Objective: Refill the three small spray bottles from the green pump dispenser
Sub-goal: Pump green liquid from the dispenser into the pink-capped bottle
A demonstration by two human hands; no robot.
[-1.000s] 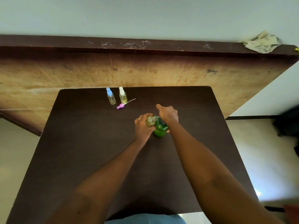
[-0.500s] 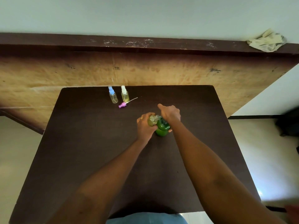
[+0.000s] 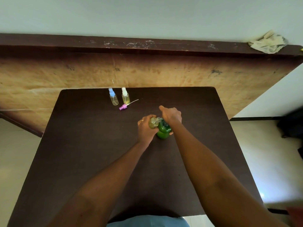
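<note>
Hands meet near the middle of the dark brown surface (image 3: 82,145). The left hand (image 3: 146,130) holds a small spray bottle (image 3: 153,123) with its grip wrapped round the bottle's body, and a ring (image 3: 141,121) shows on one finger. This bottle has yellow-green liquid inside, and its neck end is right up by the spout of the green pump dispenser (image 3: 163,130). I cannot tell if the two touch. The green pump dispenser stands on the surface, just to the right of that hand. The right hand (image 3: 171,114) sits on top of the pump, its grip curled over the pump head with the thumb sticking out toward the far side. Near the far edge of the surface two more bottles stand upright, side by side. The blue-topped bottle (image 3: 113,97) looks clear, and the white-topped bottle (image 3: 125,96) has some yellow liquid in it. Just in front of them a pink spray top (image 3: 123,106) lies on its side, with its thin tube pointing to the right. Past the surface is a big wooden board (image 3: 65,76) with a dark ledge (image 3: 49,43) along its top, and a crumpled cloth (image 3: 267,44) lies on the ledge's right end.
</note>
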